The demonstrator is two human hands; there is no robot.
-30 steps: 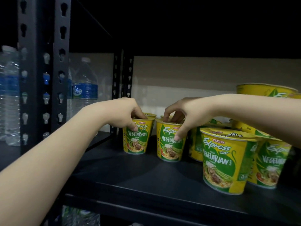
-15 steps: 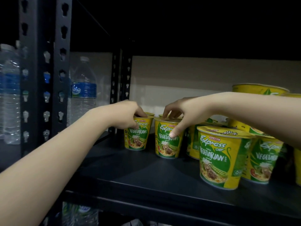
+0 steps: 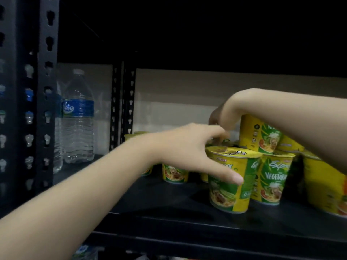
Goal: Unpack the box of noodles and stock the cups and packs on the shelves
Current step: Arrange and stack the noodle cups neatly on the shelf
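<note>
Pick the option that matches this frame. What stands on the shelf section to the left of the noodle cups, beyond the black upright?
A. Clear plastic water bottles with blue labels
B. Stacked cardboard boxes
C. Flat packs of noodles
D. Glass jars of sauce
A: beyond the black upright, clear water bottles with blue labels stand upright, left of the yellow-and-green noodle cups on the dark shelf.

The black shelf (image 3: 169,207) carried yellow-green noodle cups (image 3: 230,182) at right, water bottles (image 3: 78,117) at left.
</note>
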